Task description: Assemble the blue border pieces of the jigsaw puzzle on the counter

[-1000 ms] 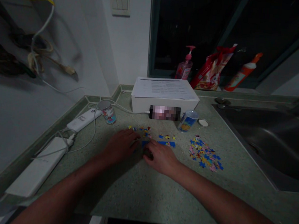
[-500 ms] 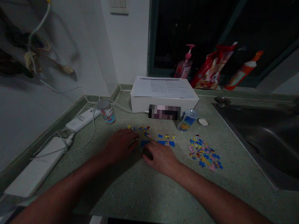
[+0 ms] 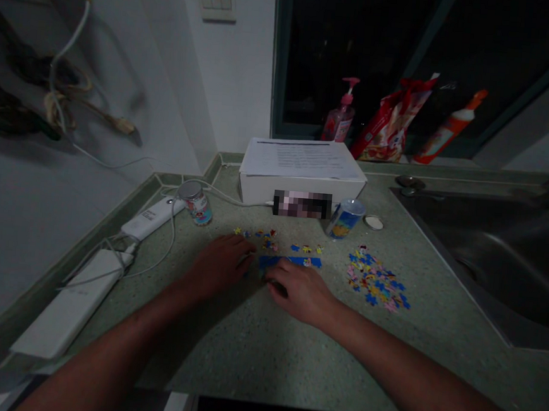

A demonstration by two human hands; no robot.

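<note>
On the counter before me, a blue strip of joined jigsaw pieces lies flat. My right hand is at its lower edge, thumb and fingertips curled together near the strip's left end. Whatever they pinch is too small and dark to make out. To the left of the strip my left hand rests palm down, its thumb apart from the fingers. Several loose jigsaw pieces lie just beyond the hands, with others above the strip. Off to the right spreads a larger pile of mixed jigsaw pieces.
A white box with a printed sheet on top stands at the back. Beside it are a blue can and a round lid. At left are another can and a white power strip. The sink lies right.
My right hand has shifted slightly right and down, uncovering more of the blue strip's left part. The left hand stays in nearly the same place.
</note>
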